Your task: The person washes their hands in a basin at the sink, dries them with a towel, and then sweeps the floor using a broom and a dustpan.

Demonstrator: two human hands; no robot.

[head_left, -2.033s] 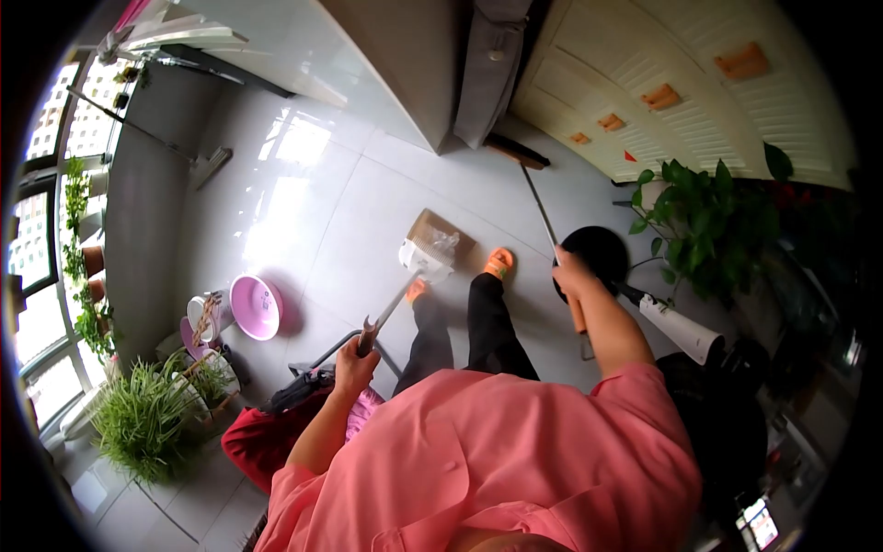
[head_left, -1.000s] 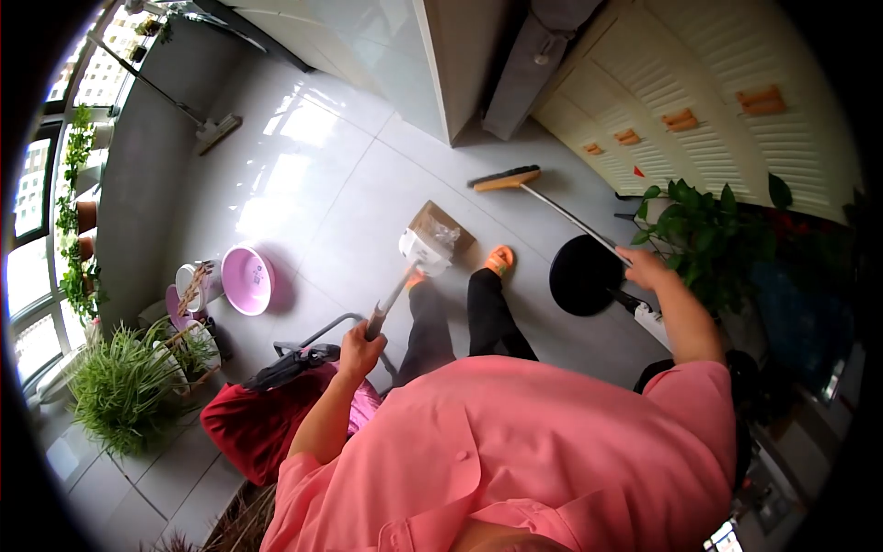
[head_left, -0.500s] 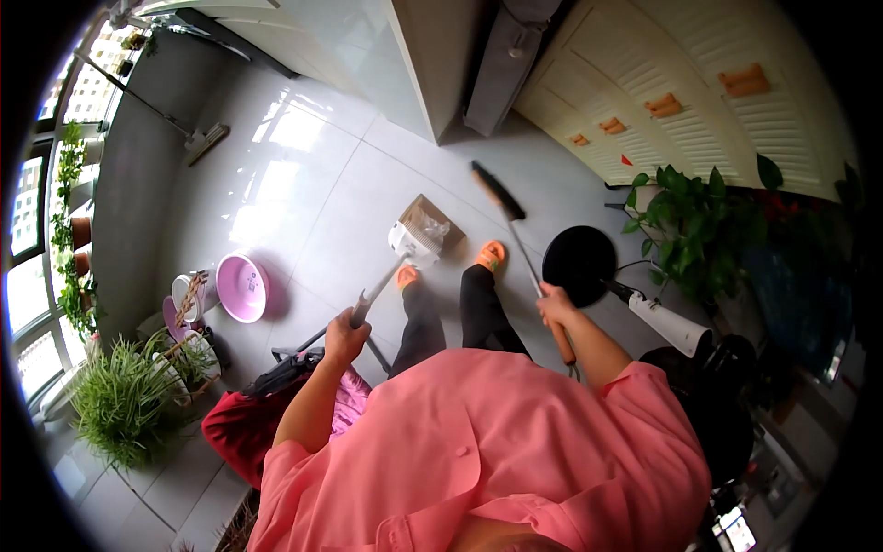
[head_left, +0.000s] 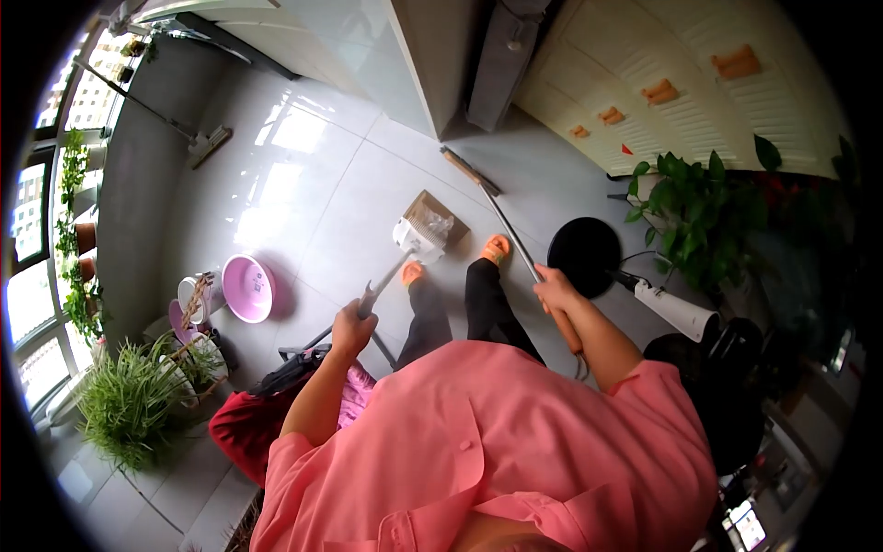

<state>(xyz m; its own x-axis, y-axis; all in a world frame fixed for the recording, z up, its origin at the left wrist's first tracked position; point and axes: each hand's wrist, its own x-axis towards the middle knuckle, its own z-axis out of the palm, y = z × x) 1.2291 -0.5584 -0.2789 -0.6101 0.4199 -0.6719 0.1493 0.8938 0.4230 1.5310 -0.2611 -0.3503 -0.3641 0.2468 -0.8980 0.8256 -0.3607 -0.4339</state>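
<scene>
L hand (head_left: pixel 353 328) wrapped round the dustpan (head_left: pixel 424 202) handle, pan on the floor (head_left: pixel 336 248) by the orange sandals (head_left: pixel 497 248) w/ crumpled whitish stuff (head_left: pixel 434 224) in it, R hand (head_left: pixel 555 290) gripping the broom (head_left: pixel 514 239) (head's near the pan btw, but apart).

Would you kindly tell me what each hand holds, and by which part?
Left hand: the dustpan, by its handle's upper end. Right hand: the broom, partway along its handle.
</scene>
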